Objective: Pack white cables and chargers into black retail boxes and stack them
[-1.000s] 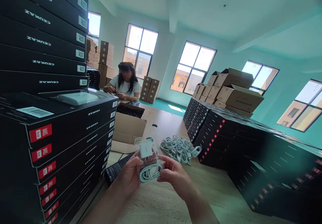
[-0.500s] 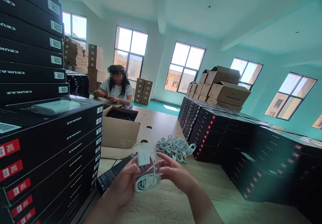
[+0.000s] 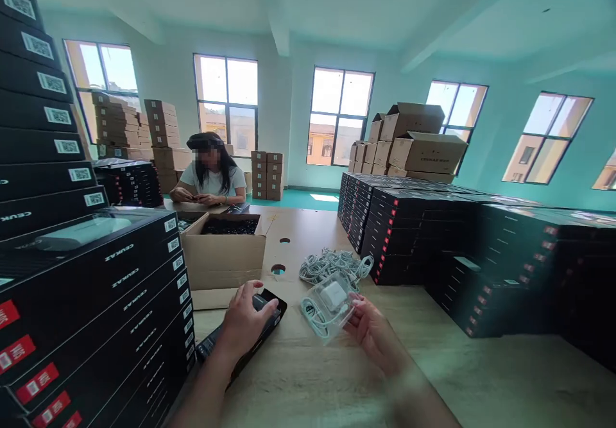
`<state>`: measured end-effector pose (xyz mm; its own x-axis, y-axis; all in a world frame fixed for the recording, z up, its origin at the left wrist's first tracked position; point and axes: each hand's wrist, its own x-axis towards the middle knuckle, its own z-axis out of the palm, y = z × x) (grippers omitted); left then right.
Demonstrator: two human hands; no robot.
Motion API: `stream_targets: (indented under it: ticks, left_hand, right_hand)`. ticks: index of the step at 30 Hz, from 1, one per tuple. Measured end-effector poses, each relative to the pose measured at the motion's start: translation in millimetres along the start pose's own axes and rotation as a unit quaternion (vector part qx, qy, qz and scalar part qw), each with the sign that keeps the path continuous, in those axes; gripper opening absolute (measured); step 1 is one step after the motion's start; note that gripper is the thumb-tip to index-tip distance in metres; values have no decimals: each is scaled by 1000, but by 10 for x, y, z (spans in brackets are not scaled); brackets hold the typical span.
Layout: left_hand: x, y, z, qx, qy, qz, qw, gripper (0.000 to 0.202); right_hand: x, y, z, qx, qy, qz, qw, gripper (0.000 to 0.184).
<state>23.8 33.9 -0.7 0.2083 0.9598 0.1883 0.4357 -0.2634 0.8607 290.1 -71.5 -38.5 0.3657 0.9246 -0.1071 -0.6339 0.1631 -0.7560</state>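
My right hand point(image 3: 373, 332) pinches the edge of a clear plastic package point(image 3: 323, 308) between thumb and fingers. Inside it lie a white charger plug point(image 3: 333, 294) and a coiled white cable point(image 3: 315, 317). The package hangs tilted over the table, just in front of a heap of white cables point(image 3: 332, 262). My left hand point(image 3: 244, 322) is over an open black box point(image 3: 279, 299), thumb and fingers apart. A dark item in the box shows between them; whether the fingertips touch it I cannot tell. Part of the box is hidden beneath my hand and forearm.
Tall stacks of black boxes point(image 3: 149, 299) stand close on my left. More black box stacks point(image 3: 409, 235) line the right, with brown cartons point(image 3: 423, 152) behind. An opened carton point(image 3: 224, 258) of dark items sits ahead. Across the table a person point(image 3: 212, 174) handles something small.
My left hand has let go of the clear package and moved left and down to the black box. The right hand has carried the package rightward. The view has levelled and turned slightly.
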Motion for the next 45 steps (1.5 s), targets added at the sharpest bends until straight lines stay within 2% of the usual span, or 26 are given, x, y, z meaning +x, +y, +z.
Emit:
stream_targets:
  ticks: [3,6,10,12,16,19,21,23,26,29,31,34,36,38,40,42,45]
  left_hand:
    - [139,-37,-5,208,-51,-6,977,64]
    - [192,1,37,245,-98,0,965,65]
    - [80,119,148,269,-138,76,950,79]
    - [-33,157,223,242,-128,141,951,88]
    - [-226,183,327,190,-48,255,947,91]
    - [-280,174,338,179,-2,297,938,89]
    - [-292,144,327,150,-8,310,939,89]
    - [-306,106,307,123,-34,307,943,92]
    - [-349,94,251,68,-70,282,955,98]
    - [-417,174,187,-24,-93,252,963,98]
    - [-472,248,180,-65,-115,246,960,97]
    - [-558,317,271,-60,-150,266,950,99]
    - [-608,316,389,-35,-120,289,949,100]
    - [-641,279,512,-27,-43,291,955,103]
    - [-646,213,596,-56,19,258,964,114]
    - [-619,128,619,-107,26,217,970,120]
    - [-523,-8,566,-177,8,201,964,104]
  right_hand:
    - [-23,85,-212,46,26,-3,999,45]
    - [-12,96,-215,80,30,-21,996,53]
    - [-62,30,-27,106,-14,-65,992,60]
    - [-112,0,77,101,-29,-106,989,63]
    - [-192,-33,182,34,-11,-179,983,69]
    - [-237,-69,182,-33,3,-175,984,68]
    - [-272,-104,180,-76,-11,-159,984,66]
    - [-308,-140,192,-96,-49,-136,985,64]
    - [-348,-172,223,-38,-122,-80,989,59]
    - [-386,-152,231,-6,-136,-44,990,51]
    - [-431,-118,215,-64,-160,-19,985,45]
    - [-512,-111,200,-173,-229,24,958,39]
    - [-533,-182,243,-216,-252,28,943,40]
    - [-503,-306,360,-231,-256,7,939,40]
    - [-431,-430,544,-251,-244,-32,936,35]
    - [-344,-498,750,-305,-231,-79,920,31]
    - [-228,-455,970,-383,-214,-140,888,34]
